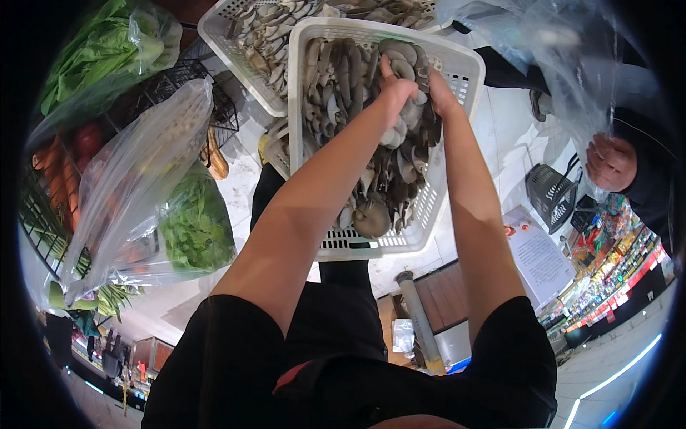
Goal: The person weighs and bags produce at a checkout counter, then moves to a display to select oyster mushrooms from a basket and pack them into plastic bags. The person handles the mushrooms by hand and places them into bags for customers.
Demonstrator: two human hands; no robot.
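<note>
Grey-brown oyster mushrooms [343, 80] fill much of a white perforated plastic crate [375, 252] in front of me. Near its far right corner, a cluster of mushrooms [402, 56] sits between my two hands. My left hand [395, 95] grips the cluster's near left side, with a finger stretched along the caps. On the right side my right hand [442, 95] presses against the same cluster, its fingertips hidden behind the caps. Below the hands, a large round cap [371, 219] lies near the crate's front wall.
Behind, another white crate [214, 27] holds more mushrooms. Bagged leafy greens [198, 225], a clear plastic bag [144, 145] and carrots [67, 182] are on the left. At right, another person's hand [611, 161] is beside clear plastic; a dark shopping basket [549, 195] stands below.
</note>
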